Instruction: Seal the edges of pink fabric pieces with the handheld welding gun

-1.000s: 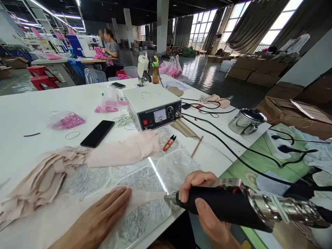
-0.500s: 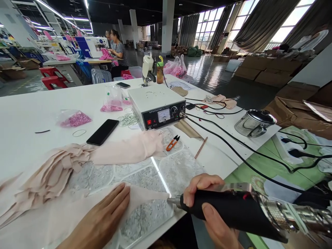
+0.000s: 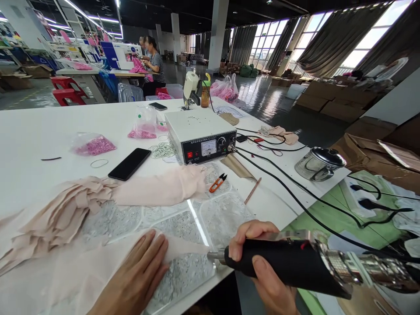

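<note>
Handheld tool: looks matt, with shiny metal tip. Fabric: thin, sheer cloth. Mat: glossy. Desk: smooth.

You had the sheer, pale-pink fabric spread over the stone-patterned mat, 1 end narrowing rightward. Your black-bodied handheld ultrasonic tool pointed left, nearly level, its metal tip at that end.

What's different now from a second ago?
The left hand has turned a little, its fingers now slightly spread and pointing more forward. Nothing was visibly picked up or let go. The right hand still grips the black tool, its metal tip at the narrow end of the pale fabric; the orange snips and nearer phone stayed put.
</note>
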`<state>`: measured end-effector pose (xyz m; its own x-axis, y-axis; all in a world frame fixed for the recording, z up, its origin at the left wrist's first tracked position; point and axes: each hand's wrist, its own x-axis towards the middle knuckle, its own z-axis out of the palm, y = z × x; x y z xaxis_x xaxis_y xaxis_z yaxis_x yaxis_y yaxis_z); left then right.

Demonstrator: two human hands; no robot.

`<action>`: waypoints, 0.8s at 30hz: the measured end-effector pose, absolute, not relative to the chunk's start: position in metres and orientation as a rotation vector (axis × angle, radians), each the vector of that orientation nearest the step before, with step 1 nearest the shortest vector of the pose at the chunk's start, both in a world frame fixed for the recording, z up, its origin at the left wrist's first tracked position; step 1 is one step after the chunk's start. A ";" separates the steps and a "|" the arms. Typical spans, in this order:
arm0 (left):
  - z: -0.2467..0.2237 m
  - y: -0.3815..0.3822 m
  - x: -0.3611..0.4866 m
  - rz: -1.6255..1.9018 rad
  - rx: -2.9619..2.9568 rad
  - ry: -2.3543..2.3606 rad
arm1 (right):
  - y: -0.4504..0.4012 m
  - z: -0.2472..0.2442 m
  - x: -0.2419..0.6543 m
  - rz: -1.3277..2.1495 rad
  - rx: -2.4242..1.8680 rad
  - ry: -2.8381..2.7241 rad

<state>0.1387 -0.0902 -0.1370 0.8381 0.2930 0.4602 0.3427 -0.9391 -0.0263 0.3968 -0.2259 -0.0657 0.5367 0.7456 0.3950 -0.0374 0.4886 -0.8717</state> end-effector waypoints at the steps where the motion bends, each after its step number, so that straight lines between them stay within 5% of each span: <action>1: -0.137 -0.091 0.138 -0.703 -2.910 -0.504 | -0.226 -0.066 0.397 0.553 -0.950 -0.888; 24: -0.121 -0.104 0.151 -0.508 -2.750 -0.508 | -0.217 -0.057 0.398 0.535 -0.876 -0.888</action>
